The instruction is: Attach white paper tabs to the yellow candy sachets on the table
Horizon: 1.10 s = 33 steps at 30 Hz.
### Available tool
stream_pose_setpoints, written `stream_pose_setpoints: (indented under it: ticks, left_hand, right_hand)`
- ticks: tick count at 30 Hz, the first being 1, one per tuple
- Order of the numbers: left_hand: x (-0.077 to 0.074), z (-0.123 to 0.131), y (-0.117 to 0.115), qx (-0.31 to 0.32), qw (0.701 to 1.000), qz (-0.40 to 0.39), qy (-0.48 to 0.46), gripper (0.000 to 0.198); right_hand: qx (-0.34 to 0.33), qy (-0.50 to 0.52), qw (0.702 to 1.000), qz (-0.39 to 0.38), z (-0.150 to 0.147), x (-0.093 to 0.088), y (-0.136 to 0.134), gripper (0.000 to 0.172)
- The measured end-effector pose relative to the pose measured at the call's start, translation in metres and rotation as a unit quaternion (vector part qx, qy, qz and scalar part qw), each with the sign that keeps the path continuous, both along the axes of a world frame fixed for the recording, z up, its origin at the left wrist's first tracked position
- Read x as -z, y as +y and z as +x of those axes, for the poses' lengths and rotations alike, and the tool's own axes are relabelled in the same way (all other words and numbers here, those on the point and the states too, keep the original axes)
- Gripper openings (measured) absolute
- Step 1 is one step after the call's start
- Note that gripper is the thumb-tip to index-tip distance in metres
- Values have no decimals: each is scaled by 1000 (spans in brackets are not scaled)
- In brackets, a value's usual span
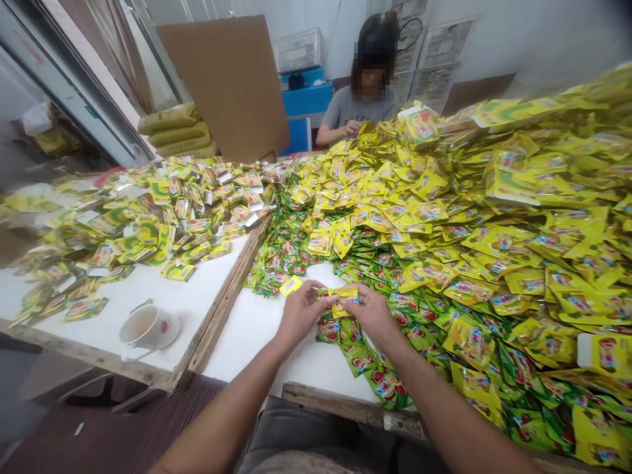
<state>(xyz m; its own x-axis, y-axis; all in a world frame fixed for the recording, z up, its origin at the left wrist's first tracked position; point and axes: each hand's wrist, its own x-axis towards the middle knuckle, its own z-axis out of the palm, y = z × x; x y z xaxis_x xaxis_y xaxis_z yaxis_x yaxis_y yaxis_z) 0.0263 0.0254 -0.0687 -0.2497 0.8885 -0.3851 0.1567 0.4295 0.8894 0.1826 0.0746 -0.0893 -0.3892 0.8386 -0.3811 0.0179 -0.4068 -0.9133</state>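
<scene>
My left hand (302,309) and my right hand (374,315) meet over the white table, close to its front edge. Between them is a small yellow sachet (347,304) with printed pictures, pinched by the fingers and thumbs of both hands. A yellow piece with a barcode (290,285) shows just beyond my left knuckles; whether that hand holds it too, I cannot tell. Green sachets (353,352) with red fruit pictures lie beneath and beside my right hand. Behind them rises a large heap of yellow sachets (424,204).
Small printed cartons (162,224) are strewn over the left table, with a cup of drink (143,329) near its front. A wooden edge strip (222,303) divides the tables. Across the heap sits another person (365,92), beside a big cardboard sheet (224,85).
</scene>
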Motion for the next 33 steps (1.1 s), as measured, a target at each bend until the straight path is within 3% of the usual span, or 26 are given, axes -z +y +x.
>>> stream_pose_setpoints:
  ticks: [2,4,6,7,9,13,17,20,23,25,29,33]
  left_hand:
    - [-7,-24,4,114,980,19,162,71]
    - [-7,-48,7,229,932,26,280,86]
    - [-1,-68,7,308,899,23,311,73]
    - [3,-74,6,320,897,22,305,62]
    - [10,-80,3,301,909,27,288,45]
    - [8,-67,-4,202,949,13,243,37]
    - [0,-43,-10,164,985,-11,48,35]
    - [2,-32,-16,125,990,-17,-64,36]
    - [7,-30,-20,75,990,-34,-111,36]
    - [6,-31,-22,82,986,-49,-134,37]
    - [1,-30,-20,118,973,-73,-184,38]
    - [5,-20,-15,90,968,-71,-221,37]
  right_hand:
    - [67,-19,998,8,4,-1,4,37]
    - [112,-59,991,36,8,-1,8,36]
    - [113,-91,988,55,10,-1,11,35]
    - [105,-101,987,61,11,-1,11,35]
    - [94,-111,987,73,12,-1,13,34]
    - [121,-113,982,89,14,-2,16,33]
    - [128,-92,979,129,15,-4,17,31]
    - [41,-121,980,150,15,-6,16,27]
    - [-32,-133,977,164,18,-7,17,26]
    - [-60,-127,977,160,19,-6,18,24]
    - [-45,-120,977,169,15,-2,17,17]
    - [-9,-131,972,195,10,3,13,16]
